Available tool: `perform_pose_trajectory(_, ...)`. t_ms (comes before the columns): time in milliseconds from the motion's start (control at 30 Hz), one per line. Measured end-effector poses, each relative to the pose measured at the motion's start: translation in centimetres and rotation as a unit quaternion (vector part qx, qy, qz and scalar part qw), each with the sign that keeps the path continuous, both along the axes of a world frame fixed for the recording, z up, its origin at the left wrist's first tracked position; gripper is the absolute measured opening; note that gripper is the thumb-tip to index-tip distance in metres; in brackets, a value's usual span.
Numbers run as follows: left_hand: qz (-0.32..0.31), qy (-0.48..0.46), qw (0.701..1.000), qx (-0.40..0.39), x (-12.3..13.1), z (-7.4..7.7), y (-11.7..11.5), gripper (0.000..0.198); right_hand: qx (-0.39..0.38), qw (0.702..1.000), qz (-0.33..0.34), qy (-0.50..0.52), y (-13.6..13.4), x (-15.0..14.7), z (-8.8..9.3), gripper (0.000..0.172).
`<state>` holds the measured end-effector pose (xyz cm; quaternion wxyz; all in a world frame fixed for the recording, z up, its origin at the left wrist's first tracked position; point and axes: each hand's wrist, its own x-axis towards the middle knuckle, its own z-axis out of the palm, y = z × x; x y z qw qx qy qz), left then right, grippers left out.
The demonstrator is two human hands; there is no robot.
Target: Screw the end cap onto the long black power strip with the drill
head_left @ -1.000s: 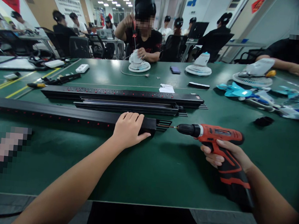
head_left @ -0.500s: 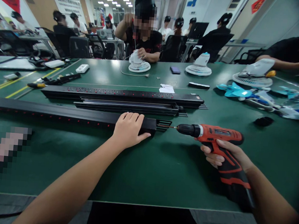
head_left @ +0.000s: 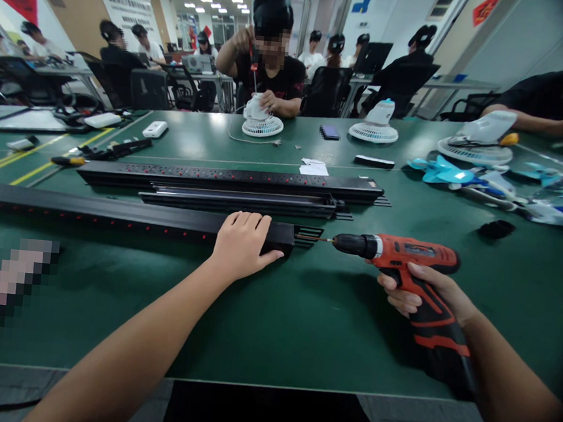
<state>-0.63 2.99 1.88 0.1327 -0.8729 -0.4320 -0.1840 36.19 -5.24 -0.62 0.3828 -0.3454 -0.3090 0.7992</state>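
My left hand (head_left: 243, 244) is wrapped over the right end of a long black power strip (head_left: 128, 214) with red dots along its side, pressing it to the table. Its fingers lie on top and the thumb rests near the lower edge. A slotted black bracket (head_left: 308, 234) sticks out of that end. My right hand (head_left: 422, 292) grips an orange and black cordless drill (head_left: 413, 252) by the handle, index finger near the trigger. The drill's long thin bit points left and reaches over the bracket to the strip's end. Whether the tip touches a screw I cannot make out.
Behind lie a second black strip (head_left: 245, 180) and a narrower black rail (head_left: 243, 201). A co-worker (head_left: 278, 73) opposite holds a screwdriver to a white fan (head_left: 263, 124). Blue plastic parts (head_left: 445, 171) lie right, a dark small piece (head_left: 495, 228) nearer. A blurred-out flat object (head_left: 9, 279) lies left.
Both my hands, the drill and the strip stay almost exactly in place. The drill's handle base shifts very slightly. The co-worker opposite moves the head and screwdriver a little.
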Motion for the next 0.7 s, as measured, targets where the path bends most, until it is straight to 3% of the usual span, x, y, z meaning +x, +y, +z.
perform_pose_trajectory(700,0.008,0.002,1.000,-0.003,0.10,-0.02,0.01,0.062,-0.002,0.999,-0.037,0.000,-0.13,0.08,-0.26,0.026)
